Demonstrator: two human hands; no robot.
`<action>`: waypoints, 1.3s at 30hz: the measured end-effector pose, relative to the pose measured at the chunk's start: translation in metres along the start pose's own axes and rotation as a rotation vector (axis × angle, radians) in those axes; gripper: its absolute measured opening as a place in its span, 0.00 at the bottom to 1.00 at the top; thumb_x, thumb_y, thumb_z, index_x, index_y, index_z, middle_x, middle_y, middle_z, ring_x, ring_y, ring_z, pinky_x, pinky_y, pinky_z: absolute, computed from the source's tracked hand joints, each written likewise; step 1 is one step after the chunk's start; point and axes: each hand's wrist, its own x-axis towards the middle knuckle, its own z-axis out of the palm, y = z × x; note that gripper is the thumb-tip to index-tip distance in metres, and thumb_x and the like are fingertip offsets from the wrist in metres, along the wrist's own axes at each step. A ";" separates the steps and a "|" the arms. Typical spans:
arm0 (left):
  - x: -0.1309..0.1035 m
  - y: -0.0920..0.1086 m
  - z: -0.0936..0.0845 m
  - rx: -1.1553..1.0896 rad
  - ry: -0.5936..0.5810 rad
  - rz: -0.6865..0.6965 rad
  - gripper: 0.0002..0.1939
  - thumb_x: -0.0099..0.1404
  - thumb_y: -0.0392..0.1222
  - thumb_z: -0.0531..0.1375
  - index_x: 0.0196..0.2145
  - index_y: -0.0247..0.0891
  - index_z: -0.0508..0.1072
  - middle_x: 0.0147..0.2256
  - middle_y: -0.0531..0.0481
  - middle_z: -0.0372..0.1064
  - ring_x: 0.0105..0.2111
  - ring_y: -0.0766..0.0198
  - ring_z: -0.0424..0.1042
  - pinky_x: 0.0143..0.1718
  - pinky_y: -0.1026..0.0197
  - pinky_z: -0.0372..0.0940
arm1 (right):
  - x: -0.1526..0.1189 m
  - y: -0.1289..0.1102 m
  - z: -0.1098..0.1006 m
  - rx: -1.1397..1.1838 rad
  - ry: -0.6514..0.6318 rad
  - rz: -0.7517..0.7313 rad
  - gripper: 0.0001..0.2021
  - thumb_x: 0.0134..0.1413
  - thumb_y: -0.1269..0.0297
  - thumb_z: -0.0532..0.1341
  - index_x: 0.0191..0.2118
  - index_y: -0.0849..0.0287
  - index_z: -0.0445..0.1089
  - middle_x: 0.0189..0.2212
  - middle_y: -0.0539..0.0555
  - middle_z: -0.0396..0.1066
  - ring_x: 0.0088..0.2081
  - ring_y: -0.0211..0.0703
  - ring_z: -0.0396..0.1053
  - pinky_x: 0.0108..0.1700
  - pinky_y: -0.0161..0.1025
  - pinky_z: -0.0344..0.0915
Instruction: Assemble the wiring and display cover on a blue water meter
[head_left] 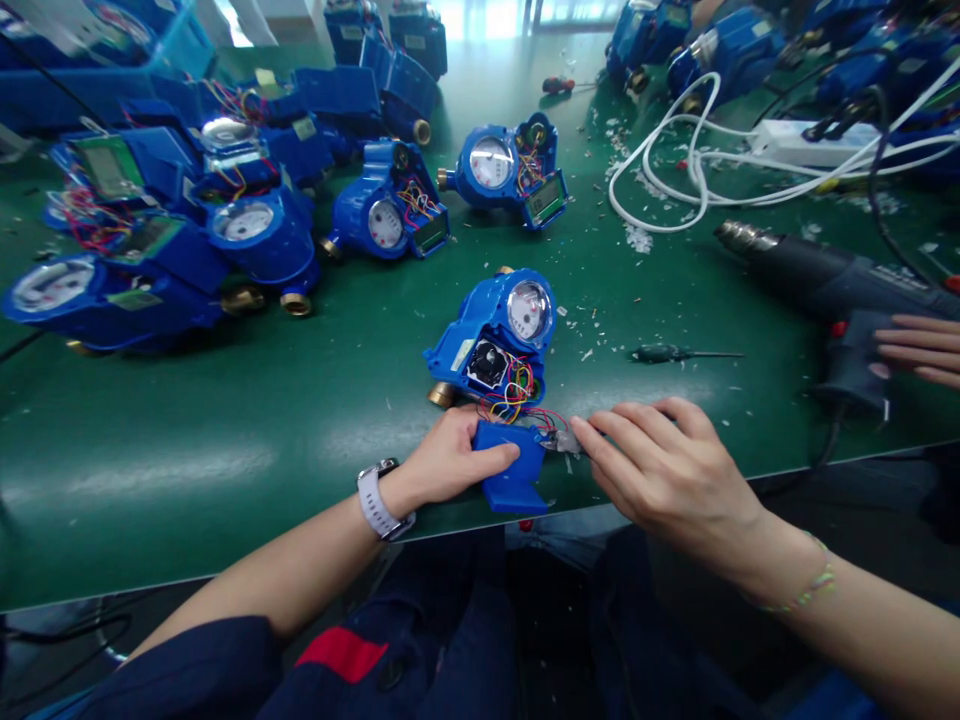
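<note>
My left hand [454,455] is closed on a blue plastic cover [514,470] at the table's front edge, thumb lying over it. Thin coloured wires [517,385] run from the cover into an opened blue water meter [491,335] just beyond. The meter has a round white dial and a brass fitting, and its wiring compartment is exposed. My right hand [652,455] grips wire cutters [562,440]; only their metal jaws show, the handles being hidden in the palm. Those jaws are at the cover's right edge, beside the wires. Whether they touch a wire I cannot tell.
More opened meters [386,205] stand at the left and back. To the right lie a screwdriver [682,354], a heat gun [817,270], a white cable [660,190] and a power strip [814,142]. Another person's hand [922,345] is by the heat gun. White scraps litter the green table.
</note>
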 end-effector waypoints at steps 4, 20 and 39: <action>0.000 0.001 0.000 0.006 -0.001 0.008 0.14 0.58 0.47 0.60 0.35 0.32 0.73 0.33 0.47 0.74 0.29 0.65 0.70 0.30 0.63 0.69 | 0.001 0.001 0.001 0.017 0.011 0.006 0.11 0.58 0.73 0.60 0.47 0.67 0.71 0.38 0.58 0.73 0.41 0.49 0.66 0.42 0.46 0.56; -0.001 0.001 0.000 0.042 0.008 -0.074 0.15 0.57 0.50 0.60 0.26 0.33 0.67 0.25 0.51 0.65 0.24 0.69 0.62 0.26 0.66 0.61 | 0.002 0.007 0.005 0.158 0.041 0.072 0.09 0.59 0.71 0.58 0.44 0.65 0.72 0.35 0.55 0.74 0.35 0.47 0.67 0.37 0.44 0.56; 0.000 0.003 -0.002 -0.094 -0.016 -0.089 0.14 0.55 0.48 0.62 0.27 0.33 0.68 0.25 0.53 0.65 0.23 0.71 0.61 0.26 0.68 0.61 | 0.005 0.000 0.009 0.006 0.022 0.025 0.11 0.61 0.72 0.57 0.47 0.67 0.71 0.38 0.58 0.73 0.39 0.50 0.67 0.41 0.48 0.56</action>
